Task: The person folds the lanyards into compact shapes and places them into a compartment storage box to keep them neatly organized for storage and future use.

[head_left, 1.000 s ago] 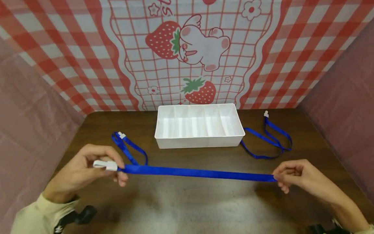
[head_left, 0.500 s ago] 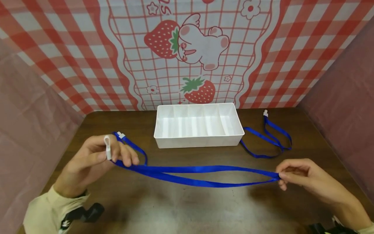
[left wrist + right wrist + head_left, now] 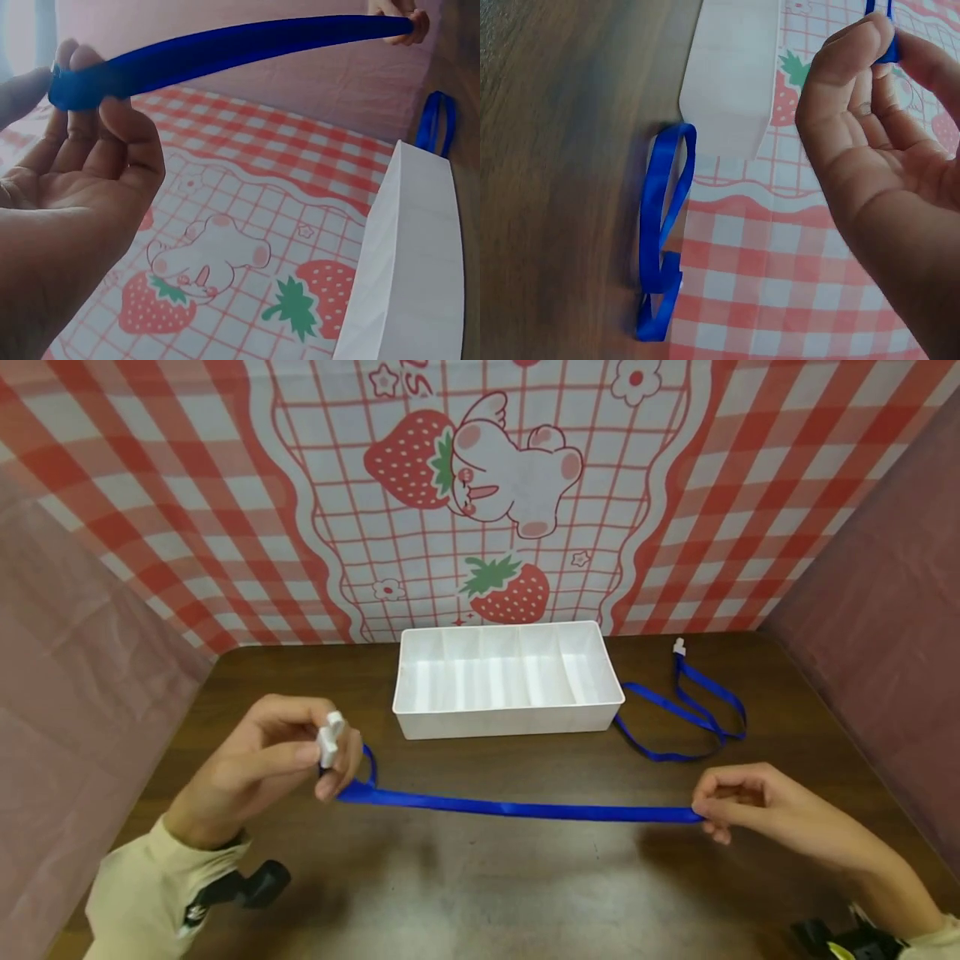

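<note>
A blue lanyard (image 3: pixel 517 811) is stretched between both hands above the table, its straps lying together as one band. My left hand (image 3: pixel 258 768) pinches the end with the white plastic clip (image 3: pixel 328 742), which points up between thumb and fingers. At the far end of the loop, my right hand (image 3: pixel 761 802) pinches the fold with thumb and forefinger. The left wrist view shows the strap (image 3: pixel 247 49) running from the left fingers toward the right hand. A second blue lanyard (image 3: pixel 371 766) lies on the table, mostly hidden behind the left hand.
A white box (image 3: pixel 510 721) with several compartments stands at the back of the brown table (image 3: pixel 525 885), before a red-checked cloth (image 3: pixel 750 527). Right of it lies another blue lanyard (image 3: pixel 705 718) with a white clip (image 3: pixel 679 647). Pink cloth (image 3: pixel 877 552) hangs at the sides.
My left hand has shifted right and slightly up, turning the clip from sideways to upright. The straps parted half a second ago and now lie together again. The right hand has barely moved.
</note>
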Action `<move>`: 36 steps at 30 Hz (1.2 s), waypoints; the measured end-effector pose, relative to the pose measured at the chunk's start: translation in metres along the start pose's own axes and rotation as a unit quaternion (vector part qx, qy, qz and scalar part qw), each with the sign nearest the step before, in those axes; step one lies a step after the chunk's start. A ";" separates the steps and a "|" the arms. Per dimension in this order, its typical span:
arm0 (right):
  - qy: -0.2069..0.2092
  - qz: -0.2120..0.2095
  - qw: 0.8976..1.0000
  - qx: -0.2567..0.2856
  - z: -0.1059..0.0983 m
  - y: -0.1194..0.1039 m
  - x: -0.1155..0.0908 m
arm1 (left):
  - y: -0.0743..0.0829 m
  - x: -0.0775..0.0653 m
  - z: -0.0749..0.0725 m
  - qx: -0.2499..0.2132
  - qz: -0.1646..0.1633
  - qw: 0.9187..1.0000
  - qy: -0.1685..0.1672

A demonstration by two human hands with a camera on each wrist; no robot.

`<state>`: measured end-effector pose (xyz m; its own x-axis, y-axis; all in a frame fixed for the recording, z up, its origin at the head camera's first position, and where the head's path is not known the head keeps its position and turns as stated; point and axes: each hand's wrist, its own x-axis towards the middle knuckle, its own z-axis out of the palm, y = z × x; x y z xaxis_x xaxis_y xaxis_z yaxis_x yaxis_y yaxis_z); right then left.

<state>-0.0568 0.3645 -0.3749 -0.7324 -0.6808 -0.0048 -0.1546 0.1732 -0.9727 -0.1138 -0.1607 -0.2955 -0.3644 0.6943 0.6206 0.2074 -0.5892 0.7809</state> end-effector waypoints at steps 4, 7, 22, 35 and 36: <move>0.000 0.007 1.000 -0.004 0.004 0.001 0.005 | -0.001 0.006 0.006 0.037 -0.062 0.997 0.029; -0.004 0.015 1.000 -0.001 0.007 0.002 0.008 | -0.003 0.014 0.013 0.070 -0.085 0.993 0.040; 0.051 0.015 0.981 -0.188 0.026 0.001 0.017 | -0.020 0.040 0.036 0.166 -0.189 0.967 0.054; 0.137 0.012 0.954 -0.267 0.042 -0.025 0.025 | -0.040 0.051 0.050 0.216 -0.193 0.956 0.033; 0.137 0.010 0.950 -0.279 0.043 -0.024 0.026 | -0.041 0.053 0.051 0.216 -0.192 0.957 0.033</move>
<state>-0.0439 0.3124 -0.3613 -0.8719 -0.4765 0.1132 -0.4111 0.5863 -0.6980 -0.0950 -0.0787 -0.2912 -0.5428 0.7891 0.2877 0.3973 -0.0606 0.9157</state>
